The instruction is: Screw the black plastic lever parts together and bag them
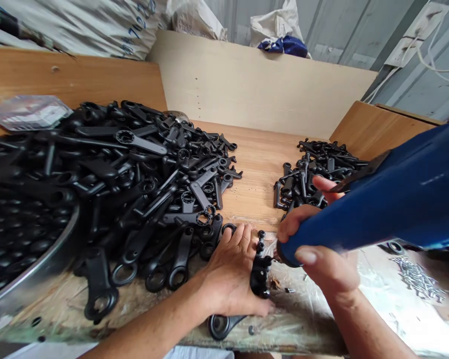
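Note:
My left hand (234,271) presses down on the bench, its fingers and thumb gripping a black plastic part (261,275) from the left side. Small black knobs stick up from that part; much of it is hidden by the hand. My right hand (331,267) is wrapped around the front end of a blue cylindrical power tool (370,199), which slants in from the upper right. The tool's front end points towards the black part, but its tip is hidden. Near my left thumb lies a black ring-ended lever (220,326). A small metal piece (290,290) sits right of the gripped part.
A big heap of black ring-ended levers (142,144) fills the left, beside a metal basin (69,232) of black round pieces. A smaller heap of black parts (303,174) is at back right. Small screws (421,279) lie at right. A board (262,85) closes the back.

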{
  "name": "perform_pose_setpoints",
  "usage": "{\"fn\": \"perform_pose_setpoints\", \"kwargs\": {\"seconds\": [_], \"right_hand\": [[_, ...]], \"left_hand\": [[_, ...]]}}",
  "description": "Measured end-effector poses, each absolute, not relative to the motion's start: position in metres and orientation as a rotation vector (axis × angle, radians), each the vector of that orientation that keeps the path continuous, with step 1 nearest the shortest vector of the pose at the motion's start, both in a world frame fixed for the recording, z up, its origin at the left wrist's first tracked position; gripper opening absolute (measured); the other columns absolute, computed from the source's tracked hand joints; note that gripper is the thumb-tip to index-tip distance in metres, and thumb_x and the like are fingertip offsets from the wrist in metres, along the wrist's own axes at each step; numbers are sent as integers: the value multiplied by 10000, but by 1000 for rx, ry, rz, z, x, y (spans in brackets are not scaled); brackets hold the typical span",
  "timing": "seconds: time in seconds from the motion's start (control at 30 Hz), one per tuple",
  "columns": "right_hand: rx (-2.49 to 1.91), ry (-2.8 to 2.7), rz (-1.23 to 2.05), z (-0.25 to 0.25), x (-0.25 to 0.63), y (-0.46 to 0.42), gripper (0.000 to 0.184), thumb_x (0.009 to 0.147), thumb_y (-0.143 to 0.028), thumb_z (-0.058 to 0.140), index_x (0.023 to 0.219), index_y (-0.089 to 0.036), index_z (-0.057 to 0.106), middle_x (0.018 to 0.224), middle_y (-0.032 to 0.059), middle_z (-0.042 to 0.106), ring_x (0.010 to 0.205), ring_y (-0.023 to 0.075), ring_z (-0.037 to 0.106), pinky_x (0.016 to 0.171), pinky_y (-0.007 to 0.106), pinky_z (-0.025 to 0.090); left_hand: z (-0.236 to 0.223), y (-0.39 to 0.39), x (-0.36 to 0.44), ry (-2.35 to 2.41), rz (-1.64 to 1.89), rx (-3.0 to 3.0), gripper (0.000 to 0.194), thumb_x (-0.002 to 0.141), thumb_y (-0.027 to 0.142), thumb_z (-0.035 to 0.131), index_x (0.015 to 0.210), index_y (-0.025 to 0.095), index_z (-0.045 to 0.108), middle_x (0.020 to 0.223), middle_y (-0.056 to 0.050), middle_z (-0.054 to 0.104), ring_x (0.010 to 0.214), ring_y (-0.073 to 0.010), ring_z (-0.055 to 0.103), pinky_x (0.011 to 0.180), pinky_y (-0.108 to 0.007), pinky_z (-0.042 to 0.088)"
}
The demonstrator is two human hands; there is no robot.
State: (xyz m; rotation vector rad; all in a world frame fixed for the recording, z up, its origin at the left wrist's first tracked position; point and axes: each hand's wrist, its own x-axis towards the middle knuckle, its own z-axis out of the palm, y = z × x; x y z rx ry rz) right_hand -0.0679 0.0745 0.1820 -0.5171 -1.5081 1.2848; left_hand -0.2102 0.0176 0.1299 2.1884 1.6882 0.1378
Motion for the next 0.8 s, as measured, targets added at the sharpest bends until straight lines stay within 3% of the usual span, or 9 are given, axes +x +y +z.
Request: {"fn": "perform_pose_setpoints", "kwargs": {"seconds": [0.3,0.5,0.8], "right_hand": [[-342,-1291,1448,203,-73,67,618,562,-356,818,1127,-323,568,599,-32,568,493,159,527,488,314,469],[-313,-1290,1488,197,-76,65,692,583,-340,813,1198,-322,498,622,-28,589,513,159,549,490,302,476],[-289,-1287,1501,191,-75,65,748,605,-326,786,1268,-325,438,662,-33,584,547,163,550,484,302,486]], "left_hand": [[121,15,-211,1740,249,2280,1107,551,689,647,1390,60,294,1451,-251,290,1351,-400,205,1077,-547,192],[123,15,-210,1757,305,2297,1040,524,660,685,1344,108,359,1396,-213,367,1280,-377,309,1057,-536,238],[123,16,-210,1736,273,2247,1037,529,650,699,1354,119,365,1431,-231,328,1320,-409,254,1052,-581,223]]}}
